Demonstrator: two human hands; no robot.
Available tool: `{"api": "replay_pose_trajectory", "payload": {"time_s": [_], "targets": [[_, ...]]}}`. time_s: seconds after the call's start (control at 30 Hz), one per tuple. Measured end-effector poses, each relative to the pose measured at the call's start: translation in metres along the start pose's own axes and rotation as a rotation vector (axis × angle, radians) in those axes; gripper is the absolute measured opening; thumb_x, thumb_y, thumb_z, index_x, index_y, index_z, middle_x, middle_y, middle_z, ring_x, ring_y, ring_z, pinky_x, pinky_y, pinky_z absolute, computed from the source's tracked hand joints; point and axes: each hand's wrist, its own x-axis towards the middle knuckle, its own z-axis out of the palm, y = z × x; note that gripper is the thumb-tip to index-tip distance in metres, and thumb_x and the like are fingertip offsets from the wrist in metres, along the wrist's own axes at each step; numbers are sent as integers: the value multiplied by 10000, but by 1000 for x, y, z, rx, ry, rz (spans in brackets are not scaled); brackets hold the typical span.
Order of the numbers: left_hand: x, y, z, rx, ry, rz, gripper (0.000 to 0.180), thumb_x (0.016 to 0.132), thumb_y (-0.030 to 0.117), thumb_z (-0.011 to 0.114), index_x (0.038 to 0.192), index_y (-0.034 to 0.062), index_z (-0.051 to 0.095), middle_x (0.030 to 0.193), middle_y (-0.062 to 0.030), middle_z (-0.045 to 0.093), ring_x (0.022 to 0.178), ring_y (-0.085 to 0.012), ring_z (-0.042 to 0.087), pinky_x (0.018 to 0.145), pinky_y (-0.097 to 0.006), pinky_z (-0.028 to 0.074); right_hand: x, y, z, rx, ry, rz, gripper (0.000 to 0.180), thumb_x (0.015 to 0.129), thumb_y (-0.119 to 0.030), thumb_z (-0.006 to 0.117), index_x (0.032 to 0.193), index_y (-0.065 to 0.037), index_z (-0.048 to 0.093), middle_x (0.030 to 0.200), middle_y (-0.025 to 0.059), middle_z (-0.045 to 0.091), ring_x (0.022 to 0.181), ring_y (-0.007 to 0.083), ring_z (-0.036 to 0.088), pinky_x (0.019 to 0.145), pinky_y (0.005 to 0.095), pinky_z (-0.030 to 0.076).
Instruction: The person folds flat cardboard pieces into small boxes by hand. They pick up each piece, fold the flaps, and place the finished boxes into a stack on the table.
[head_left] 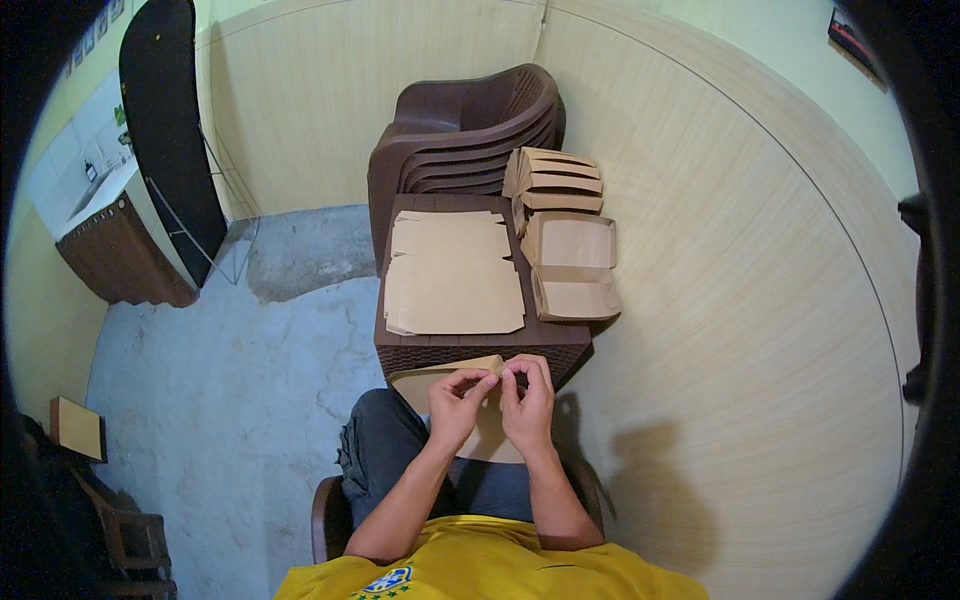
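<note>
Kraft-brown blank: a flat cardboard box blank point(470, 400) lies over the person's lap, at the near edge of the brown table point(480, 352).
Left hand: the left hand point(455, 400) pinches the blank's top edge, fingers closed on it.
Right hand: the right hand point(527, 398) grips the same edge just beside, fingers clamped.
On the table: a stack of flat blanks point(452, 275); folded boxes point(570, 268) to its right.
Behind: stacked brown chairs point(465, 135).
</note>
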Motion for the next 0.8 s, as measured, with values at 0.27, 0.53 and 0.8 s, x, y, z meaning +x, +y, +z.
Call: {"api": "replay_pose_trajectory", "payload": {"time_s": [0.27,0.53,0.8], "targets": [[5,-1,6,-152,-26,-29,175,936,59,864,1072,-28,797,987,-80,800,892,-137,738,852,-288,616,1,0,0,37,35,-15,96,1062,-58,654,1062,34,630,1124,158,623,1043,280,642,935,373,525],[4,-8,-2,-219,-37,-43,167,984,68,815,1117,-12,756,1025,-70,782,917,-126,724,840,-282,605,-3,4,9,144,56,82,93,999,-31,716,1050,24,661,1104,179,665,1017,329,677,927,415,554],[1,-16,2,-342,29,-42,127,1037,103,763,1126,24,720,997,-22,744,858,-103,685,783,-262,558,-6,5,16,204,73,99,102,946,-29,785,1020,28,745,1056,162,710,984,298,711,884,387,578]]}}
